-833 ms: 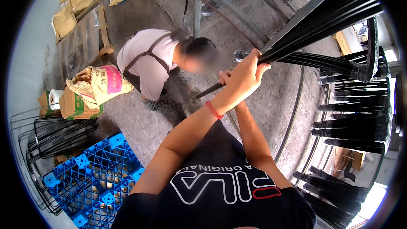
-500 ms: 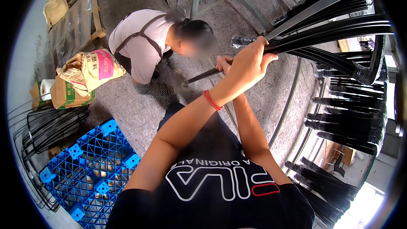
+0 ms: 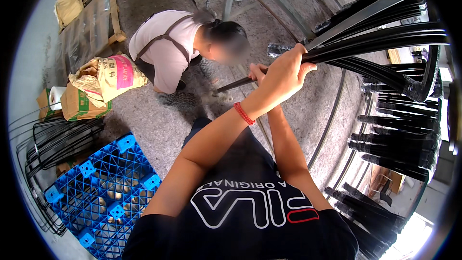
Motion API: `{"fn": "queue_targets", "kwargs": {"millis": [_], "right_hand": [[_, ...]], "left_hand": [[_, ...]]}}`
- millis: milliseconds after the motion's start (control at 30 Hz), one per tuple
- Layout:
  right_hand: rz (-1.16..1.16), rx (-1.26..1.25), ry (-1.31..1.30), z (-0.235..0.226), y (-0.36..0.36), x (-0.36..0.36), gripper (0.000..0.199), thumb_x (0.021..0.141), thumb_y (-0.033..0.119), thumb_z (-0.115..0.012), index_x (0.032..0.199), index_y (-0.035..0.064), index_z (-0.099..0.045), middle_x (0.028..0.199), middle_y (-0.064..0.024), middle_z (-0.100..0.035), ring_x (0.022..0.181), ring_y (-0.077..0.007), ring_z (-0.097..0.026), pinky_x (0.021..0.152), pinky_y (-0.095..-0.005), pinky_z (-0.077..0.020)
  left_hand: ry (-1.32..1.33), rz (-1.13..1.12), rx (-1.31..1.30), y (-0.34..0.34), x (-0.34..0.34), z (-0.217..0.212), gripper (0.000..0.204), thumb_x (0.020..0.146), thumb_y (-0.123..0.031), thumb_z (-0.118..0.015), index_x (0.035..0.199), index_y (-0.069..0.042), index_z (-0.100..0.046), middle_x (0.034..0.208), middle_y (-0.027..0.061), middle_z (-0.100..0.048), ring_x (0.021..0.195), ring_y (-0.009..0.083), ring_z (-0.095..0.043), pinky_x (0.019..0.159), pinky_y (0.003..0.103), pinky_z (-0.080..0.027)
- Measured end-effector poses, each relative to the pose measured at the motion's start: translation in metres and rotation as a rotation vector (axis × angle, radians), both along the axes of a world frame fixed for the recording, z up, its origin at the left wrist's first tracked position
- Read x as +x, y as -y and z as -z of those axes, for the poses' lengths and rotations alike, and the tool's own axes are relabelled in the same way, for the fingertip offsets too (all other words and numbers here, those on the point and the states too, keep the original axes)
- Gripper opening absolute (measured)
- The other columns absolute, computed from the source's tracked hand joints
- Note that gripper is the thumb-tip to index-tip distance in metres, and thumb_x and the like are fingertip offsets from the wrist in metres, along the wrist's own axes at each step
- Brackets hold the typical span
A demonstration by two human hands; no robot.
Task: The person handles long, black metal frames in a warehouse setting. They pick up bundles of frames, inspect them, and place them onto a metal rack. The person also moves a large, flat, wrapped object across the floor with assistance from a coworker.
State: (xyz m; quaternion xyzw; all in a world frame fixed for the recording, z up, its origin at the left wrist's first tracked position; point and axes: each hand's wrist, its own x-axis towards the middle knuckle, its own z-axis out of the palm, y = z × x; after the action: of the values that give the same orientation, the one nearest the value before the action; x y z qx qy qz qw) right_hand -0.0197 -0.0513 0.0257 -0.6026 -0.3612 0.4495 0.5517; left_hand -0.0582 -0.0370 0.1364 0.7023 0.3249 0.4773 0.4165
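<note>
The contents of sack (image 3: 108, 82) and carton (image 3: 79, 105) are unclear; left hand (image 3: 287, 73) and right hand (image 3: 258, 73) clamp strips (image 3: 380, 42) slanting up rightward.

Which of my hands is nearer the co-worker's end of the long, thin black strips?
Right. Your right hand is on the strips between that end and your left hand, farther up.

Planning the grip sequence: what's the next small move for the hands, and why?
Probably slide the right hand slightly down the black strips to steady their lower end: it juts past that hand toward the crouching co-worker, while the left hand grips higher up, where the long upper part extends rightward.
</note>
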Motion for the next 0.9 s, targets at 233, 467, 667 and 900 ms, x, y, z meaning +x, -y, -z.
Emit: {"fn": "queue_targets", "kwargs": {"millis": [233, 467, 667, 900], "right_hand": [[-0.009, 0.056, -0.005, 0.014, 0.003, 0.009, 0.024, 0.079, 0.016, -0.056, 0.063, 0.0054, -0.043, 0.061, 0.001, -0.043, 0.063, -0.0093, -0.043, 0.062, -0.0243, -0.036], [-0.01, 0.111, -0.065, 0.015, 0.007, 0.011, 0.019, 0.08, 0.017, -0.056, 0.075, 0.0057, -0.042, 0.071, -0.0004, -0.044, 0.071, -0.0108, -0.043, 0.067, -0.0257, -0.0365], [-0.037, 0.202, -0.134, 0.027, -0.002, 0.01, 0.019, 0.08, 0.018, -0.056, 0.085, 0.0061, -0.041, 0.08, -0.0016, -0.044, 0.078, -0.012, -0.043, 0.071, -0.0269, -0.0369], [-0.051, 0.29, -0.206, 0.028, -0.001, 0.009, 0.025, 0.081, 0.019, -0.055, 0.097, 0.0065, -0.04, 0.09, -0.003, -0.045, 0.086, -0.0134, -0.043, 0.076, -0.0283, -0.0373]], "left_hand": [[-0.009, 0.04, -0.009, 0.001, 0.002, 0.004, 0.032, 0.085, -0.033, -0.049, 0.091, -0.002, -0.041, 0.072, 0.0173, -0.056, 0.068, 0.0358, -0.056, 0.059, 0.039, -0.042], [-0.033, -0.015, 0.035, 0.004, 0.002, 0.003, 0.035, 0.085, -0.036, -0.046, 0.092, -0.002, -0.042, 0.065, 0.0158, -0.055, 0.062, 0.0346, -0.056, 0.054, 0.039, -0.042], [0.016, 0.068, -0.077, -0.006, 0.005, 0.02, 0.026, 0.084, -0.027, -0.052, 0.091, -0.004, -0.043, 0.071, 0.0191, -0.056, 0.066, 0.0383, -0.055, 0.055, 0.042, -0.041], [-0.041, 0.056, -0.002, -0.002, -0.003, 0.008, 0.029, 0.085, -0.03, -0.049, 0.094, -0.002, -0.043, 0.068, 0.0168, -0.056, 0.063, 0.0348, -0.057, 0.053, 0.039, -0.043]]}}
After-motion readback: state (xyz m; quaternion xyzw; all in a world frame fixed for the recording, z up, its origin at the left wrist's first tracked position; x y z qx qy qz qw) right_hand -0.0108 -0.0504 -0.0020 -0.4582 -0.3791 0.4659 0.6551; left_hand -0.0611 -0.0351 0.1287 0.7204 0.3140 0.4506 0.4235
